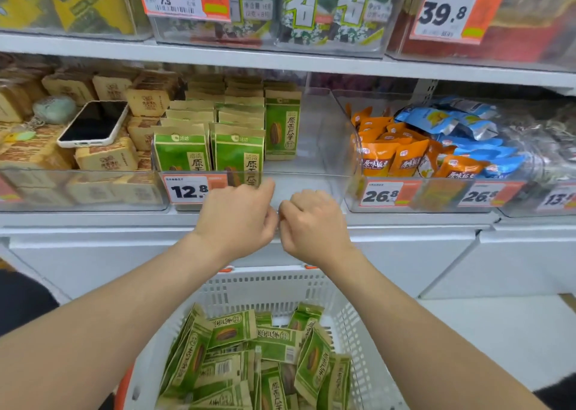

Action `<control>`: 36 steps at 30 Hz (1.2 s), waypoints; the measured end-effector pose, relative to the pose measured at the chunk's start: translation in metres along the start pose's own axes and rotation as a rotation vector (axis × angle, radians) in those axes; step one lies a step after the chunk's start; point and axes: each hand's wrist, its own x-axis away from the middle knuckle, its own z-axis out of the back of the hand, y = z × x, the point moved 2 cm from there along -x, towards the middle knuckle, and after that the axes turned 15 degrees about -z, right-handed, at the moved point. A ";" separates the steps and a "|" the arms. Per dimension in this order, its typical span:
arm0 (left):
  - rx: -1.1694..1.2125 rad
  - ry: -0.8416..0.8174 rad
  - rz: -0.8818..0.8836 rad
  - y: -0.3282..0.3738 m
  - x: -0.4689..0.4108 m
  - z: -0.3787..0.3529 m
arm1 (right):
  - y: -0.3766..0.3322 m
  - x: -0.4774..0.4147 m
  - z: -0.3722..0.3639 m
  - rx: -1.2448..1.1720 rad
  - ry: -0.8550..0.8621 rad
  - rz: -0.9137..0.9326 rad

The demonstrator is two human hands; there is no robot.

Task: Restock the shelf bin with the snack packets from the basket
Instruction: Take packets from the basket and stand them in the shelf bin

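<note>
You're holding both hands up in front of the clear shelf bin [299, 191], w/ the left hand [237, 216] and the right hand [314, 222] side by side and touching at the thumbs. Fingers on both are curling inward. The left fingertips are reaching up against the bin's front wall, just beside the 12.8 price tag [187, 190]. Nothing is showing in either hand, but the palms are facing away from you (only knuckles and backs are in view). So I can't tell whether they're pinching something, gripping the bin's edge or just closing on air.

The bin is sitting on the white shelf [93, 219], btwn a bin of tan packets [106, 157] on the left and a bin of orange packets [389, 157] and blue packets [452, 123] on the right. Green snack packets [240, 154] are standing upright in it, filling two rows on the left side, w/ a third row standing further back on the right.

More green packets [249, 347] are lying in a loose heap in the white basket [280, 288] below your forearms, some face up, some showing barcodes. A phone [93, 123] in a white case is lying screen-up on the tan packets.
</note>
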 end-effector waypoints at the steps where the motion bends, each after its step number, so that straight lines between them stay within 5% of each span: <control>1: -0.014 -0.102 -0.021 0.003 0.003 -0.006 | -0.001 0.014 -0.005 -0.003 -0.077 -0.008; 7: 0.000 -0.602 -0.298 0.029 0.028 -0.038 | 0.003 0.078 -0.040 0.187 -0.882 -0.179; 14: 0.066 -0.827 -0.445 0.054 0.050 -0.056 | 0.005 0.163 -0.072 0.453 -1.367 -0.020; 20: 0.123 -0.876 -0.480 0.059 0.047 -0.064 | 0.012 0.216 -0.076 0.467 -1.559 0.067; 30: 0.143 -0.871 -0.511 0.059 0.034 -0.074 | 0.010 0.241 -0.099 0.539 -1.511 0.143; 36: 0.148 -0.916 -0.404 0.047 0.030 -0.071 | 0.016 0.174 -0.082 0.095 -1.477 -0.261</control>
